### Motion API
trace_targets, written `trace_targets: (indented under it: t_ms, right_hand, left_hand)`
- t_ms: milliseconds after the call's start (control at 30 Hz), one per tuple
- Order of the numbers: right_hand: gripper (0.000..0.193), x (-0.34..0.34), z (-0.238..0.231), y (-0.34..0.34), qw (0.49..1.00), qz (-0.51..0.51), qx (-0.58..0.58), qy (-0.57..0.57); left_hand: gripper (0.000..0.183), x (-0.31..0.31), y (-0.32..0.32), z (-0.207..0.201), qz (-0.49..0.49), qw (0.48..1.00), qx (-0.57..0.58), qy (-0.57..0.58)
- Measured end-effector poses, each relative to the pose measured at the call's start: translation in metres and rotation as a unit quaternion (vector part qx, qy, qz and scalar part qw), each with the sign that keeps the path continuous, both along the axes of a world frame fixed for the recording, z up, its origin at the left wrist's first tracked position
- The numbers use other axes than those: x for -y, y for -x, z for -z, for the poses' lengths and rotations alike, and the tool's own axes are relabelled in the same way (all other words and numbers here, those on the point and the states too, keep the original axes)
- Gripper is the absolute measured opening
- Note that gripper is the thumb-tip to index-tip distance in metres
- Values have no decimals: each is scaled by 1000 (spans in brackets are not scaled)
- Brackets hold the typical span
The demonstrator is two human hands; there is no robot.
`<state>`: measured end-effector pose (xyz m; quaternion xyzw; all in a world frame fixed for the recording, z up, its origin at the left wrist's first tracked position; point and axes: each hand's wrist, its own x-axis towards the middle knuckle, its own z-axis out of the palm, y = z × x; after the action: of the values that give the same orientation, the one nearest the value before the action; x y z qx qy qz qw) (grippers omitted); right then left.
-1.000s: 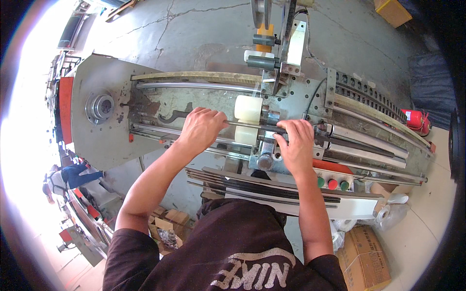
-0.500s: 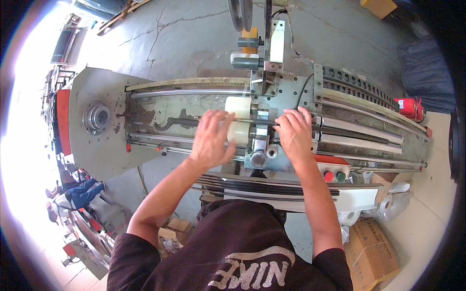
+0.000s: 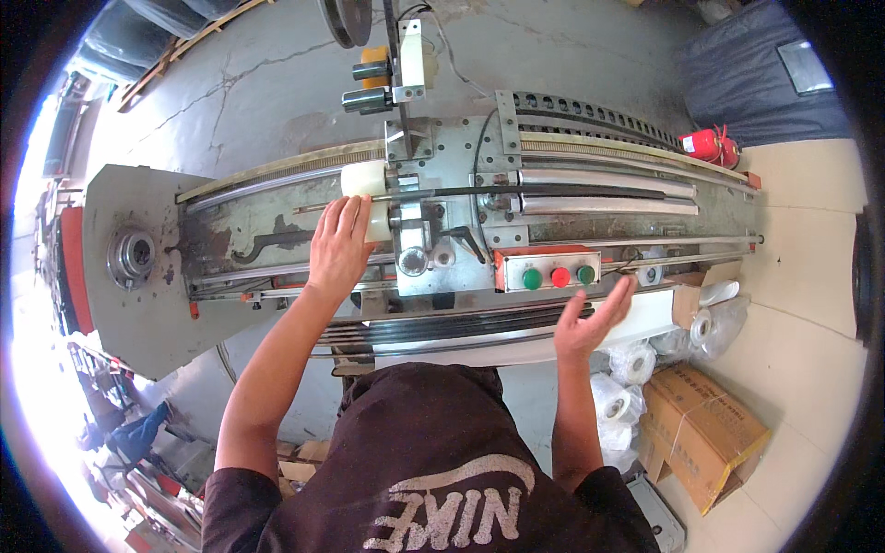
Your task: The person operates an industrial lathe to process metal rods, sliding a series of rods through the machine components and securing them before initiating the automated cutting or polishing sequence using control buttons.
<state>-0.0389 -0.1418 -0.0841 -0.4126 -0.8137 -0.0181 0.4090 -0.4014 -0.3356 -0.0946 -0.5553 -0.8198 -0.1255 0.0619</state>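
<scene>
While below right hand (image 3: 595, 324), wrapped rolls (image 3: 619, 396) (beside carton (image 3: 696, 424))

left forearm (image 3: 277, 373) slanting inward | left hand (image 3: 338, 241) back up, fingers together, extended past the near edge of the machine bed (image 3: 253, 212) | right forearm (image 3: 575, 405) pointing ahead | right hand (image 3: 588, 330) open near that edge's right half, thumb spread from straightened fingers

Looks like a workshop, judging by the long metal machine (image 3: 452, 166) beneath the left hand (image 3: 339, 244), push-button box (image 3: 546, 265) just beyond the right hand (image 3: 595, 324), and cracked grey floor (image 3: 277, 101) farther out past both.
</scene>
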Motion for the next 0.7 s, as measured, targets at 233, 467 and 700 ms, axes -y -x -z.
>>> trace_targets:
  t_ms: [233, 467, 700]
  right_hand:
    - [62, -3, 11, -30, 920, 46, 323, 215]
    - [57, 40, 2, 11, 959, -108, 211, 157]
    - [49, 96, 15, 37, 913, -291, 177, 225]
  left_hand:
    - [86, 1, 1, -2, 6, 1000, 8, -12]
    - [76, -2, -5, -4, 6, 1000, -4, -29]
    - [84, 2, -7, 1, -18, 999, -31, -13]
